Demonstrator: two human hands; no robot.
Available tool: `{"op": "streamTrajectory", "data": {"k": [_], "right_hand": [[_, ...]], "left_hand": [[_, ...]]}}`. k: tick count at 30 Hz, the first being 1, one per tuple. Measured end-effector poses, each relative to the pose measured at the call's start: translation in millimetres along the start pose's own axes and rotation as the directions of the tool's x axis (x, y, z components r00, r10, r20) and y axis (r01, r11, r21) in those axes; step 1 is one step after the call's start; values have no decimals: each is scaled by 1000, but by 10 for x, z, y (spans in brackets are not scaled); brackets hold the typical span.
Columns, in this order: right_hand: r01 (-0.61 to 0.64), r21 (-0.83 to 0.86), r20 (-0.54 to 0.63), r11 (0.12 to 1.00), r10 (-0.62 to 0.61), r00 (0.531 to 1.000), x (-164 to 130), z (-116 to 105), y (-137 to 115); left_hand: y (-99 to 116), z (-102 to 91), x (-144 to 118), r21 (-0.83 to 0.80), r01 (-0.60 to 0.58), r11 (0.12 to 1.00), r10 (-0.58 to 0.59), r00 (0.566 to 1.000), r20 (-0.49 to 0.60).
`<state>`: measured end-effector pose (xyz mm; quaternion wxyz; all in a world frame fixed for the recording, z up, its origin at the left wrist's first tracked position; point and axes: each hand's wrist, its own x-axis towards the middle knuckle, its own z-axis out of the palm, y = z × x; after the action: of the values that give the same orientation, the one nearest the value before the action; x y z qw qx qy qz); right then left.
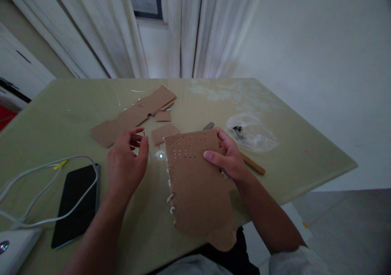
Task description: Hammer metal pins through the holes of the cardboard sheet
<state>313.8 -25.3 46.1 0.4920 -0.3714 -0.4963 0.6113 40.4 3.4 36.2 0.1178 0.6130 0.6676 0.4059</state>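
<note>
My right hand (227, 157) grips a brown cardboard sheet (198, 197) by its upper right edge, thumb flat on the front. Rows of small holes (189, 146) run across the sheet's upper part. Its left edge is ragged with whitish bits, and the lower end reaches past the table edge. To the left of the sheet, my left hand (130, 157) is raised with thumb and forefinger close together on a small dark nail (144, 133). Behind the sheet lies a tool with a wooden handle (253, 164) and a grey metal end (209, 126); its middle is hidden.
Cardboard strips (134, 114) and a small cardboard square (165, 133) lie farther back. A clear plastic bag (253, 134) with small black pieces is at the right. At the left, a white cable (88, 193) crosses a dark phone or tablet (73, 210), beside a white device (18, 246).
</note>
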Motion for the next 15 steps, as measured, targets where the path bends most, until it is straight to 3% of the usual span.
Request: {"op": "streamTrajectory", "data": {"k": [3, 6, 10, 15], "right_hand": [[-7, 32, 2, 999, 7, 1000, -16, -3, 1], [-13, 102, -6, 995, 14, 1000, -21, 7, -20], [-13, 183, 7, 983, 12, 1000, -14, 25, -65], [-9, 223, 25, 975, 4, 1000, -12, 41, -88]], "left_hand": [[-184, -3, 80, 326, -41, 945, -5, 990, 139], [-331, 5, 86, 512, -70, 856, -73, 964, 254], [-432, 26, 114, 596, -68, 800, -135, 948, 289], [-388, 48, 180, 592, -21, 806, -217, 920, 327]]}}
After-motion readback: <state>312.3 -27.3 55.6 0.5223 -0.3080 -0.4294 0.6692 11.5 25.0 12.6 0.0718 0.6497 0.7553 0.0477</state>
